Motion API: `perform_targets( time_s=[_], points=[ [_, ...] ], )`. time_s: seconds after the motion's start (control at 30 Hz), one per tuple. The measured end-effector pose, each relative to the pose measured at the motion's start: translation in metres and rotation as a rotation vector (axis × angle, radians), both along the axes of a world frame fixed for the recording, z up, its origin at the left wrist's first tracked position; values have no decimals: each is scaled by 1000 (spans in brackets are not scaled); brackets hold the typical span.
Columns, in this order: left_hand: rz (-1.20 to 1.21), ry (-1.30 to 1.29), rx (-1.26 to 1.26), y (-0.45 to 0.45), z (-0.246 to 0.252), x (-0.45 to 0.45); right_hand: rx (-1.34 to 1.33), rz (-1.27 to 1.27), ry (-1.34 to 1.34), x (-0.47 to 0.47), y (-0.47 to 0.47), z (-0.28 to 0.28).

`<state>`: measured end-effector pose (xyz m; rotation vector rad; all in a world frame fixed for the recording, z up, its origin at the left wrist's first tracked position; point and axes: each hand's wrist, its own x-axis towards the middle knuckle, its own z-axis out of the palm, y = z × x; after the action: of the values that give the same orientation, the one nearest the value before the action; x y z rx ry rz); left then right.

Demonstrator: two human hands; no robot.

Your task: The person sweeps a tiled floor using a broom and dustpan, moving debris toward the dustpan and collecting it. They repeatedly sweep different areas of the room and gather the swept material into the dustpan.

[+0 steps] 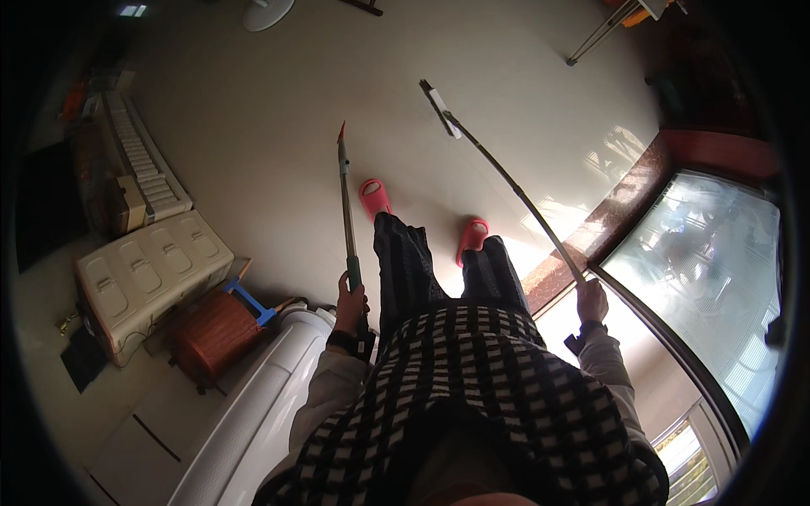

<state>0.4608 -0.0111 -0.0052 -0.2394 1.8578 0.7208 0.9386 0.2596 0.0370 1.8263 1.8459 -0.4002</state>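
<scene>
My left hand (351, 305) is closed around the dark green grip of a pole (348, 212) with a metal shaft. The far end of this pole carries a narrow red-tipped head (342, 136), seen edge-on, so its kind is unclear. On the other side, my right hand (592, 301) grips the near end of a long thin pole (506, 177). A flat white and dark mop-like head (442, 111) is fixed to its far end, at or just above the floor. Between the two poles are my feet in pink slippers (374, 197).
At the left stand a beige cabinet (155, 265), a reddish-brown drum-shaped object (215, 335) with a blue frame (250, 303), and a long white appliance (266, 392). A ribbed glass panel (702, 234) borders the right. A round white base (269, 16) stands on the floor ahead.
</scene>
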Motion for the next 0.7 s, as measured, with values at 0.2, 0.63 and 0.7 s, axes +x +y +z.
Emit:
perform_targets(
  time_s=[0.2, 0.63, 0.7],
  points=[
    [-242, -26, 32, 50, -18, -125, -418, -497, 84, -82, -85, 25],
    [-1184, 187, -24, 164, -41, -364, -411, -1183, 677, -343, -53, -40],
    [-1245, 178, 3, 190, -44, -382, -448, -1277, 738, -377, -28, -53]
  ],
)
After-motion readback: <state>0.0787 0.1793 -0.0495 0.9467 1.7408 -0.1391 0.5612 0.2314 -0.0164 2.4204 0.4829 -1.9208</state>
